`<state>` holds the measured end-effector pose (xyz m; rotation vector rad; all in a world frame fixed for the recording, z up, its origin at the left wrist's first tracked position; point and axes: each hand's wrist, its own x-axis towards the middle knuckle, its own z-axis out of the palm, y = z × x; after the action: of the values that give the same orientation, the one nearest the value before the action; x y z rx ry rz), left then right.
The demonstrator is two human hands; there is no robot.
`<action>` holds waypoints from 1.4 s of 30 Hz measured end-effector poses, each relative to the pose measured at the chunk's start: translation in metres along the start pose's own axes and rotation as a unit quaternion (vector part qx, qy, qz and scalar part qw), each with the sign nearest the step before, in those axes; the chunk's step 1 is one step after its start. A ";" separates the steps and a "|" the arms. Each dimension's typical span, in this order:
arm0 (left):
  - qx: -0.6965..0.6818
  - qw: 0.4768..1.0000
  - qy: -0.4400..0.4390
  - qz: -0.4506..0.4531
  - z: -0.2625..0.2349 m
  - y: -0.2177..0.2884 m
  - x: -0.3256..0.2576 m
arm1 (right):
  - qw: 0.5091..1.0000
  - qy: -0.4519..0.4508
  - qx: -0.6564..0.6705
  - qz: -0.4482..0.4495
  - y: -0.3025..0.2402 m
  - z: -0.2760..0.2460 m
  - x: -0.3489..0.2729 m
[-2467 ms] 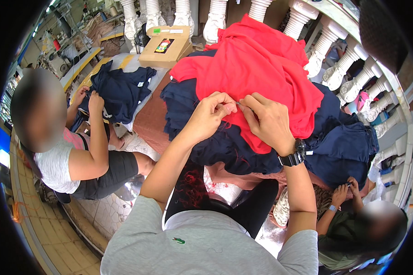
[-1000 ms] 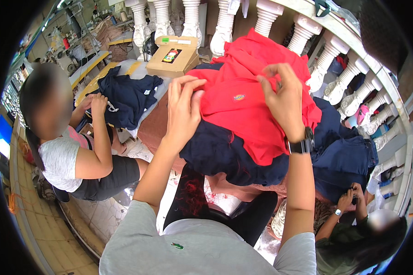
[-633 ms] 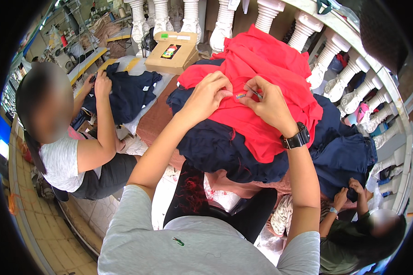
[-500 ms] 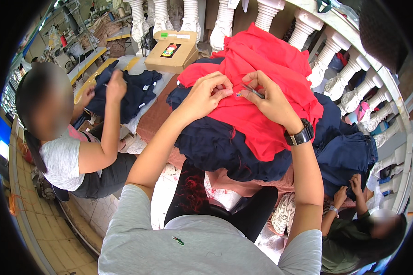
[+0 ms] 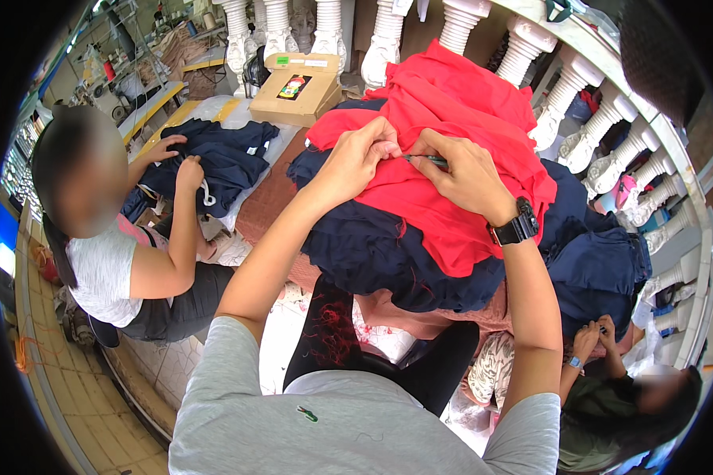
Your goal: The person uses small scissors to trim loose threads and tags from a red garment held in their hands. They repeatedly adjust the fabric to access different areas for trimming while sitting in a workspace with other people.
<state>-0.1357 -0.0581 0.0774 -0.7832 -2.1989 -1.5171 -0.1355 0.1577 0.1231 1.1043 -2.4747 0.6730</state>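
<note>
A red cloth garment [image 5: 461, 99] lies heaped over a pile of navy garments [image 5: 364, 261] in front of me. My left hand [image 5: 355, 162] is closed in a pinch on the red cloth, its thumb and forefinger pressed together. Close beside it, my right hand [image 5: 469, 176] grips small thread snips [image 5: 436, 161], partly hidden by the fingers. The tips of the snips point at the left fingertips, almost touching them. Whether a thread is between them is too small to tell.
A cardboard box [image 5: 297, 91] stands behind the pile, before white balusters [image 5: 387, 47]. At left a co-worker handles a navy garment [image 5: 222, 154]. Another person works at lower right beside more navy garments [image 5: 598, 265]. Red thread scraps [image 5: 333, 321] cling to my dark trousers.
My right hand has turned and brought the snips left, closer to my left fingertips. The left co-worker's raised hand has come down to the navy garment.
</note>
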 end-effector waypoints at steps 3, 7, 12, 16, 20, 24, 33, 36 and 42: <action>0.003 1.000 -0.002 -0.005 -0.001 -0.001 0.001 | 1.000 0.010 -0.013 -0.012 0.000 0.002 0.002; 0.007 1.000 -0.005 -0.002 -0.001 -0.001 0.001 | 1.000 0.007 -0.030 -0.007 -0.003 0.004 0.003; -0.018 0.999 0.010 -0.025 0.001 0.001 -0.003 | 0.999 0.035 -0.001 -0.013 -0.003 0.006 -0.002; -0.029 0.999 0.002 -0.032 -0.001 0.003 -0.002 | 0.998 0.054 0.041 -0.004 0.003 0.005 -0.005; -0.038 0.999 0.003 -0.035 -0.001 0.005 -0.001 | 0.999 0.032 0.026 0.002 -0.003 0.004 -0.003; -0.042 0.999 0.005 -0.033 0.000 0.006 0.000 | 1.000 0.024 0.019 0.006 -0.006 0.004 -0.001; 0.101 0.969 -0.219 -0.055 -0.042 0.045 -0.038 | 0.986 0.110 0.110 0.067 0.004 -0.013 -0.009; 0.175 0.984 -0.011 0.045 -0.015 0.053 -0.044 | 0.982 0.073 0.119 0.123 0.007 -0.014 -0.010; 0.116 0.993 0.032 0.005 0.035 0.013 -0.031 | 0.984 0.114 0.089 0.108 0.016 0.002 -0.024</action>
<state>-0.1021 -0.0294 0.0565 -0.6587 -2.2672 -1.2344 -0.1326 0.1801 0.1053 0.7703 -2.3902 1.0408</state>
